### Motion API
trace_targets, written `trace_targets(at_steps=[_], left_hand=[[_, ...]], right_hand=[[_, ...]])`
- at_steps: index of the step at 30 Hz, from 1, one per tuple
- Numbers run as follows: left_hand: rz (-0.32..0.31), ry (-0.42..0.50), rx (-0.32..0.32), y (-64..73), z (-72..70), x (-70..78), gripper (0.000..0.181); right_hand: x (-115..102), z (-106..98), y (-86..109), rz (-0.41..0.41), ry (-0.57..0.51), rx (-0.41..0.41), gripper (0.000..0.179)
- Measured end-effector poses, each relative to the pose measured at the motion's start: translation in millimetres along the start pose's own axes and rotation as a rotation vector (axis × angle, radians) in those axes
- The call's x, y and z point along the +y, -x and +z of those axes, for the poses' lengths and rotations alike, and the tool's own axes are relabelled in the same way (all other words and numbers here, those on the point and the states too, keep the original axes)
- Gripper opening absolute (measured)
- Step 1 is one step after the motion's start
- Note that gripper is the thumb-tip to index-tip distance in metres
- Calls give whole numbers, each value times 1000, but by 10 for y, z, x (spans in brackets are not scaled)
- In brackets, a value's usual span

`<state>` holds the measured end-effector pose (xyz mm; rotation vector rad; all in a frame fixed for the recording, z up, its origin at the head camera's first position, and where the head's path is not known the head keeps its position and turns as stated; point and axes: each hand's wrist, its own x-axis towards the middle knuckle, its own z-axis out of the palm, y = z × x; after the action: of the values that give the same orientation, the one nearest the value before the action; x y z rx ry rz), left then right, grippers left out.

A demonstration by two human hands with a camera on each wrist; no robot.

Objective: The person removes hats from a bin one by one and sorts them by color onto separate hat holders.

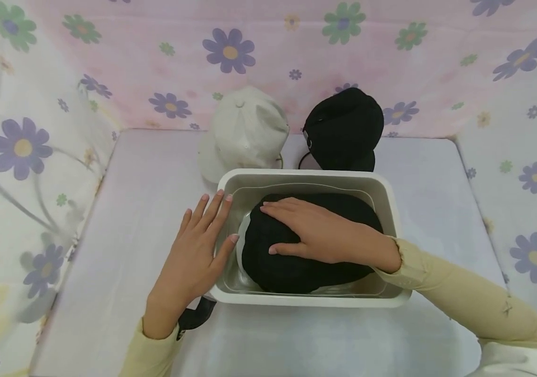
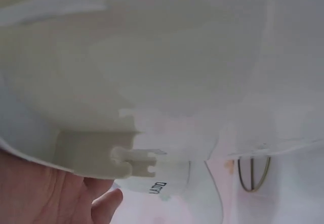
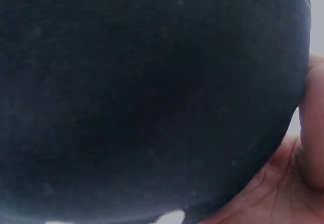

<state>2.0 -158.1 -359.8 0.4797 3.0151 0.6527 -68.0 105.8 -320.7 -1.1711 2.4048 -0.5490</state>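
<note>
A light grey plastic bin (image 1: 315,300) stands in the middle of the table in the head view. Inside it lies black headwear, apparently a cap (image 1: 273,272), with a pale edge (image 1: 243,246) showing at its left. My right hand (image 1: 327,235) rests on top of this cap, fingers extended and thumb apart. Dark cloth (image 3: 142,92) fills most of the right wrist view, the palm beside it. With spread, straight fingers, my left hand (image 1: 193,256) touches the bin's left rim. The bin's outer side (image 2: 167,57) fills much of the left wrist view.
Behind the bin stand a cream cap (image 1: 249,123) at left and another black cap (image 1: 346,128) at right. Flower-patterned cloth (image 1: 268,31) encloses the white table (image 1: 145,173) at the back and sides. A black strap (image 1: 197,314) is by the left wrist.
</note>
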Motion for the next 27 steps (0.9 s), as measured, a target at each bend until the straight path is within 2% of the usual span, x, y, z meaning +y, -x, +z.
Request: trace_targets(at_steps=[12, 18, 27], left_hand=[[5, -6, 37, 29, 29, -13, 62], [19, -45, 53, 38, 12, -22, 64], [30, -78, 64, 35, 21, -8, 66]], right_hand=[[13, 7, -51, -38, -103, 59, 53], [46, -18, -54, -82, -166, 85, 49], [81, -120, 48, -151, -259, 120, 46]])
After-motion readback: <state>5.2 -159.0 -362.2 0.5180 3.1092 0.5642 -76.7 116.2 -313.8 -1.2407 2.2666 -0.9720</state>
